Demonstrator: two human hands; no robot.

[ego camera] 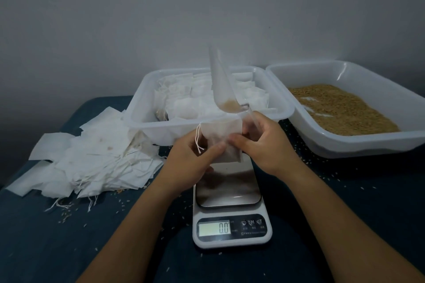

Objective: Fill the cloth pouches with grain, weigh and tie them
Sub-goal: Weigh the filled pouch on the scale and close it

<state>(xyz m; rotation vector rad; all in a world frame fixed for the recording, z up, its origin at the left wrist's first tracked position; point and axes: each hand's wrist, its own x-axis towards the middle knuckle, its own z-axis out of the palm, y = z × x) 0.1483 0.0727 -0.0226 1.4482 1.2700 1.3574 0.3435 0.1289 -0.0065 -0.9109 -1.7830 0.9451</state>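
Observation:
A white cloth pouch (222, 138) with a dangling drawstring hangs above the scale (231, 213), partly filled with grain at its bottom. My left hand (195, 158) pinches its left side. My right hand (264, 142) pinches the pouch's right edge and also grips the handle of a translucent plastic scoop (222, 89). The scoop points upward, with a little grain in its lower end just over the pouch mouth. The scale's steel platform is bare and its display reads 0.0.
A clear tub (142, 108) of pouches stands behind the scale. To its right, a second tub (358, 142) holds brown grain (340, 108). A heap of flat white pouches (87, 158) lies on the dark blue cloth at left. Loose grains are scattered around.

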